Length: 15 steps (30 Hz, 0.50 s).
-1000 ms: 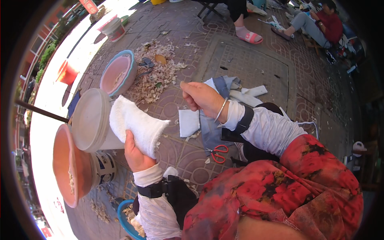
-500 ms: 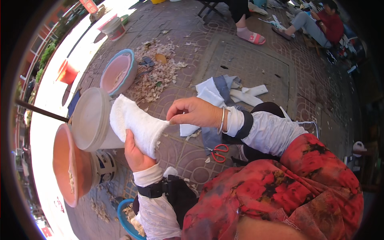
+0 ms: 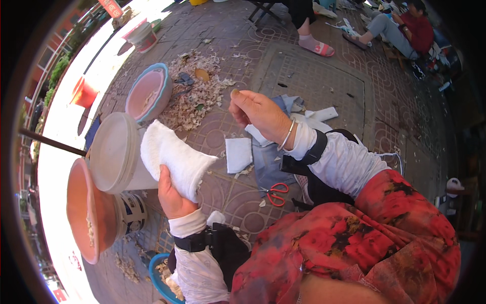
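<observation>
In my left hand is a thick white fabric piece, curved and flared at its right end. The thumb lies over its near side and the other fingers are hidden beneath it. My right hand is raised up and to the right of the fabric, apart from it, with a bracelet at the wrist. Its thumb presses against curled fingers in a pinch; whatever lies between them is too small to make out. Below that hand are a grey-blue cloth, a white fabric square and red-handled scissors on the ground.
A lidded white bucket and an orange basin stand at my left. Beyond are a pink-and-blue basin and scattered pale shavings. A blue basin is near my left forearm. Another person sits far right.
My right hand has left the fabric's flared edge and moved up and right, uncovering more of the white square. The left hand and its fabric have stayed nearly still.
</observation>
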### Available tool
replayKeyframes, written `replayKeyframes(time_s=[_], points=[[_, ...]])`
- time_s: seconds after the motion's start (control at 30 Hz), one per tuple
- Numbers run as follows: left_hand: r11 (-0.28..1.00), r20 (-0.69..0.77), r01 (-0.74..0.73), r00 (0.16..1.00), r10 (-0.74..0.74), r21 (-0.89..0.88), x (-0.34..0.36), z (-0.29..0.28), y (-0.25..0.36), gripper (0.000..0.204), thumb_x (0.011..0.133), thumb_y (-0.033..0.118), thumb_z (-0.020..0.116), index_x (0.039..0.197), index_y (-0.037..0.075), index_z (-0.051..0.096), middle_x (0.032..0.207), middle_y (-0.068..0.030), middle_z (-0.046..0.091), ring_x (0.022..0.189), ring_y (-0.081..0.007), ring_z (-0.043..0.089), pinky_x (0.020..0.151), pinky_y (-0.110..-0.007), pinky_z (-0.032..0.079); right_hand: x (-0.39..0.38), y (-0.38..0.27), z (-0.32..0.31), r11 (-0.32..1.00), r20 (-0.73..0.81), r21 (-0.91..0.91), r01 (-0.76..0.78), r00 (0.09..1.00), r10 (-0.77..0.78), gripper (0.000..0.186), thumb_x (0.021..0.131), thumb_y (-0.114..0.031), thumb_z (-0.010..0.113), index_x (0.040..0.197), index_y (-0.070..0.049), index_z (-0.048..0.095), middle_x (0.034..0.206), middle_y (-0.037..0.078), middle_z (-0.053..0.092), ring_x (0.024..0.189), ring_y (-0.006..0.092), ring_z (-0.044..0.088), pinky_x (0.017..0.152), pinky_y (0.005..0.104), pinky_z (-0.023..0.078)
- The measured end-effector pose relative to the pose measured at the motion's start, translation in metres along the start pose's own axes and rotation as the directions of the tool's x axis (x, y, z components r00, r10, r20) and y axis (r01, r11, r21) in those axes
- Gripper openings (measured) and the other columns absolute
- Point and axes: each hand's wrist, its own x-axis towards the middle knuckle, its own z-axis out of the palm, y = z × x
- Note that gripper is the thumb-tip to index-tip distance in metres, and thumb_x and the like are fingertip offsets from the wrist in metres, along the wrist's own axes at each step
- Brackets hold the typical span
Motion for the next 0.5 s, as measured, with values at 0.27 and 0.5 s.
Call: replayKeyframes(time_s=[0.27,0.5], points=[[0.989,0.053,0.146,0.988,-0.144,-0.033,0.001,-0.008,-0.001,0.031,0.088,0.026,0.040,0.107,0.003,0.046,0.093,-0.0107,0.057,0.077,-0.0219,0.057,0.060,-0.033,0.050,-0.022,0.019,0.034,0.404,0.520,-0.558,0.725,0.684,-0.511,0.029,0.067,-0.008,0.064,0.093,-0.004,0.052,0.098,0.010,0.052,0.089,0.0239,0.052,0.078,0.0297,0.042],[0.905,-0.272,0.329,0.928,-0.256,0.271,0.002,0.001,-0.020,0.033,0.086,0.039,0.038,0.098,0.011,0.050,0.066,-0.0033,0.050,0.047,-0.0115,0.040,0.036,-0.023,0.029,-0.026,0.007,0.032,0.894,0.282,-0.342,0.290,0.939,-0.197,0.013,0.077,-0.012,0.056,0.085,-0.002,0.055,0.073,0.006,0.057,0.068,0.0136,0.054,0.062,0.0261,0.043]])
